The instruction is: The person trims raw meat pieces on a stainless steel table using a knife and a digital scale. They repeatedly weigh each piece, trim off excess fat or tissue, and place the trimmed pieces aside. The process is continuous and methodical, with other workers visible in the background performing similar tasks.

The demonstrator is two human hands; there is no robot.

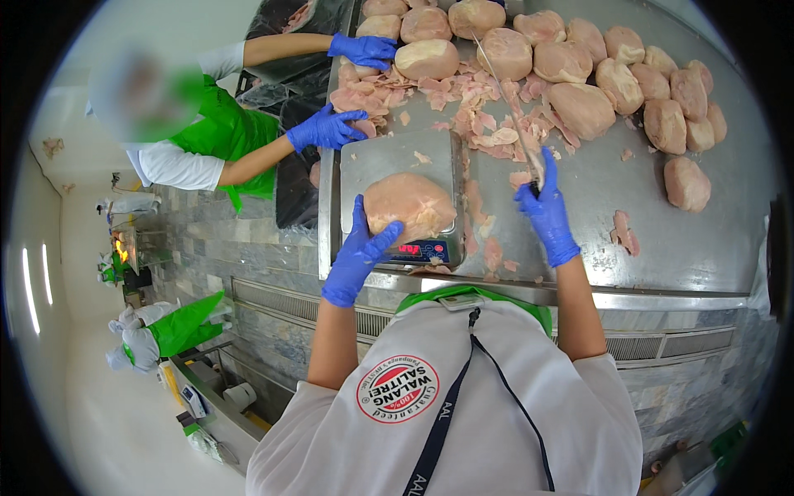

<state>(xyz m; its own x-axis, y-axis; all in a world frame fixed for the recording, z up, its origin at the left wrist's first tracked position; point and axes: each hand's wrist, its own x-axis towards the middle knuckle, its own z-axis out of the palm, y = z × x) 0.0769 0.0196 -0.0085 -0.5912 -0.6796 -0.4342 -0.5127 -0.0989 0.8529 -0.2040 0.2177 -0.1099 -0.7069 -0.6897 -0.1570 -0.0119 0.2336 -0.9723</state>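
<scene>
My left hand (356,256), in a blue glove, grips the near left side of a rounded pale pink ham (411,205). The ham rests on the metal pan of a weighing scale (361,159), whose lit red display shows just below it. To the right, my right hand (547,221), also gloved in blue, is closed round the handle of a long thin knife (516,112). Its blade points away from me, over a heap of thin meat trimmings (488,124) and toward the hams at the back.
Several hams (571,62) crowd the far side and right of the steel table (571,256). A co-worker (194,136) in a green apron reaches in from the left, hands near trimmings. Black-lined bins (296,186) stand at the table's left edge.
</scene>
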